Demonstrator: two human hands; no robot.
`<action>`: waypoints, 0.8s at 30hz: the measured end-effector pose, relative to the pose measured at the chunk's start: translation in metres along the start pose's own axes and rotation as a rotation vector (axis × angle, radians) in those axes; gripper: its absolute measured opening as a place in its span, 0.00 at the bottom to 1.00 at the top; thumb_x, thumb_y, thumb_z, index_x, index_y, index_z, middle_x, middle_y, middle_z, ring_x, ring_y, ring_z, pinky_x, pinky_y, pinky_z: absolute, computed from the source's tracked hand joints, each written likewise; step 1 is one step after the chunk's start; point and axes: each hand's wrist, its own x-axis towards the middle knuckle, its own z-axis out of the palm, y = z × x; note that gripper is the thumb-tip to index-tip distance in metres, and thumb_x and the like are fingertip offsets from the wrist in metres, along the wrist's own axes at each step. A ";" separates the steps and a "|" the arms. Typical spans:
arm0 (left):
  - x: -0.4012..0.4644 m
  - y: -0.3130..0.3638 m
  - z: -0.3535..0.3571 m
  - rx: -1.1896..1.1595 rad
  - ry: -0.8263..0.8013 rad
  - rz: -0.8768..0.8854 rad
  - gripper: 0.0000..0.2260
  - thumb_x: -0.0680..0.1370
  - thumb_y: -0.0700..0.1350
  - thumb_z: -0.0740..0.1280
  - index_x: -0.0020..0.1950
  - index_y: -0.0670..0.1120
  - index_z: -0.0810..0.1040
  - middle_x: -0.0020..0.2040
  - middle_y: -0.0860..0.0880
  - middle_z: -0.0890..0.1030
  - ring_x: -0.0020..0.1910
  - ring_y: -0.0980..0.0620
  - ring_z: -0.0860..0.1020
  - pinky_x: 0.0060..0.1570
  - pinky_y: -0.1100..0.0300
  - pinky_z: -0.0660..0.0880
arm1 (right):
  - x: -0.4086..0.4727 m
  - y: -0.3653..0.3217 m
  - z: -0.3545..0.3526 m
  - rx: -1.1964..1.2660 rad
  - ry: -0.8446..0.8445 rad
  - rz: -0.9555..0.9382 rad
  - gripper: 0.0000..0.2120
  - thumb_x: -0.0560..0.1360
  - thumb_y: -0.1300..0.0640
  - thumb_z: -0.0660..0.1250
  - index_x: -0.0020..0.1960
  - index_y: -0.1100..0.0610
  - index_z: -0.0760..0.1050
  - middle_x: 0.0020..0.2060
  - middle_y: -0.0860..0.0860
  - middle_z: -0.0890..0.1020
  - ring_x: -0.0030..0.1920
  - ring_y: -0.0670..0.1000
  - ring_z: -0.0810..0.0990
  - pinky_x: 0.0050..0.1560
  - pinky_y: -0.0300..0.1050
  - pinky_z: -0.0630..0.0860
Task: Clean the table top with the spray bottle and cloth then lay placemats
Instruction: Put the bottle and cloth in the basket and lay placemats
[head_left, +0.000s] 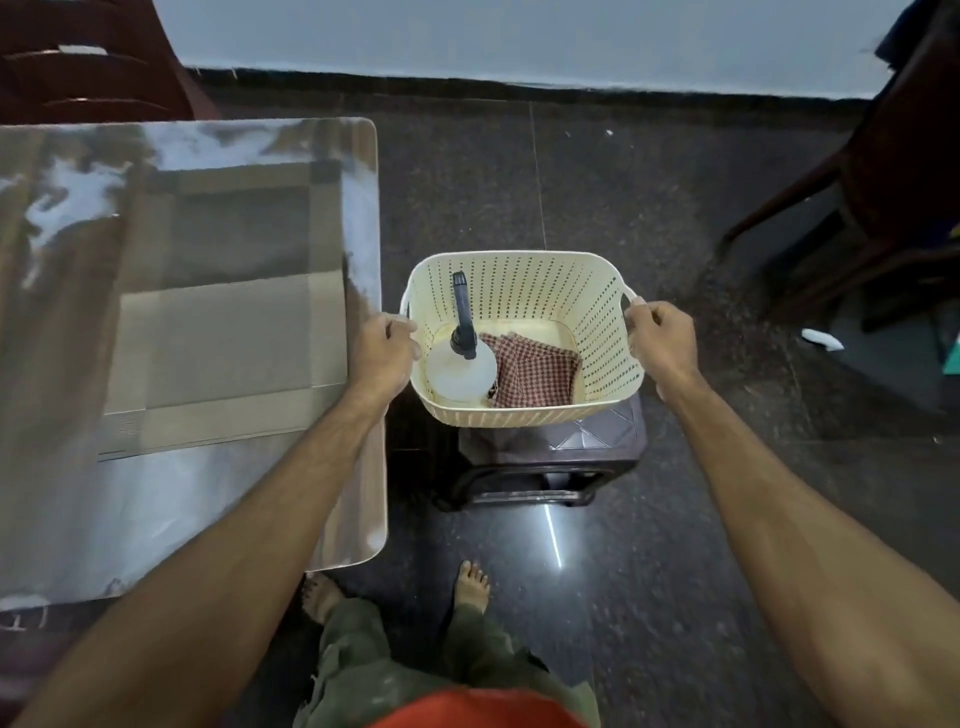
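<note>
Feet (470, 582): bare, standing on the dark floor (649, 519) beside the table's right edge.

Stool (550, 467): dark, carrying the basket.

Basket (561, 410): cream, perforated, sitting on the stool, just right of the table.

Left hand (382, 353): fingers curling round the basket's left handle.

Right hand (662, 338): fingers curling round the basket's right handle.

Bottle (460, 371): white, dark spray head, standing in the basket's left half.

Cloth (537, 376): red check, folded, lying on the basket's bottom, touching the bottle.

Table (182, 260): glass top, reflecting light.

Chairs (88, 62): dark, one standing beyond the table's far edge, another (883, 208) at far right.
</note>
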 end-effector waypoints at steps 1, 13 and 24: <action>0.005 -0.007 0.013 0.013 -0.012 -0.015 0.09 0.80 0.40 0.59 0.55 0.44 0.77 0.53 0.44 0.82 0.49 0.49 0.77 0.43 0.61 0.69 | 0.005 0.012 -0.001 -0.026 -0.013 0.014 0.13 0.78 0.49 0.63 0.43 0.57 0.78 0.35 0.52 0.81 0.36 0.50 0.77 0.44 0.56 0.78; 0.059 -0.078 0.100 0.156 -0.045 -0.132 0.10 0.79 0.37 0.62 0.57 0.44 0.78 0.56 0.46 0.82 0.56 0.47 0.79 0.57 0.50 0.77 | 0.056 0.108 0.029 -0.186 -0.085 0.081 0.10 0.78 0.58 0.63 0.55 0.58 0.80 0.45 0.54 0.84 0.47 0.56 0.83 0.51 0.55 0.81; 0.068 -0.095 0.109 0.164 -0.083 -0.126 0.09 0.79 0.37 0.62 0.56 0.46 0.77 0.48 0.51 0.83 0.54 0.49 0.79 0.56 0.51 0.77 | 0.061 0.128 0.037 -0.174 -0.058 0.110 0.10 0.78 0.52 0.65 0.54 0.55 0.78 0.46 0.52 0.84 0.48 0.56 0.83 0.54 0.55 0.80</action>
